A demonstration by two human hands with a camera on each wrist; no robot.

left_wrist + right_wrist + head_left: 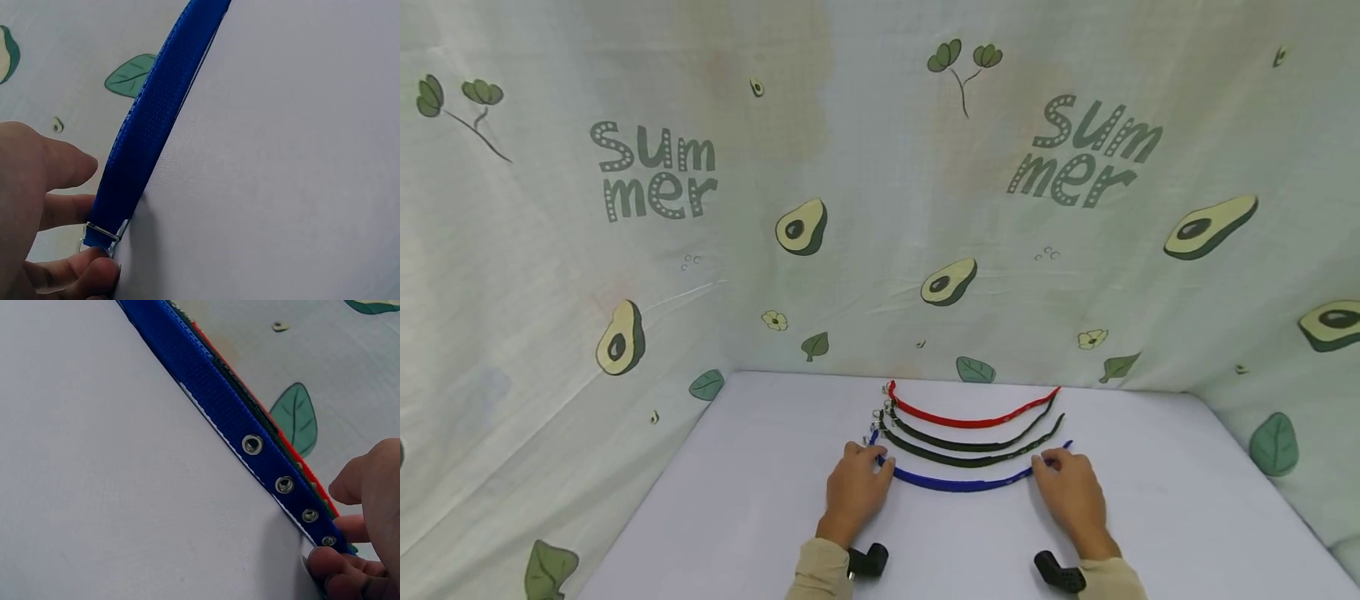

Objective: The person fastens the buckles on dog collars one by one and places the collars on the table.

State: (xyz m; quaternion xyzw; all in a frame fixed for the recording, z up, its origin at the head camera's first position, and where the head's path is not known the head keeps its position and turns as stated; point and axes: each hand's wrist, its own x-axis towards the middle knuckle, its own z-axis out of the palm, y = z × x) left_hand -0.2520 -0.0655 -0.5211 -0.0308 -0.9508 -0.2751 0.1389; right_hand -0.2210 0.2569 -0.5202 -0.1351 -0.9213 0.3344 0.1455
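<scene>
Strap of blue webbing (958, 485) is held at its ringed end by left hand (855, 483) and eyelet end by right hand (1072, 493), long axis running crosswise between both grips, neither clearly nearer its middle.

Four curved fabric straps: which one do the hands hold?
The frontmost, blue fabric strap; the red fabric strap and two dark green fabric straps lie beyond it.

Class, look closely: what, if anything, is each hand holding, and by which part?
Both hands hold the blue collar, by opposite ends: the left hand at the metal buckle, the right hand at the end with eyelets.
</scene>
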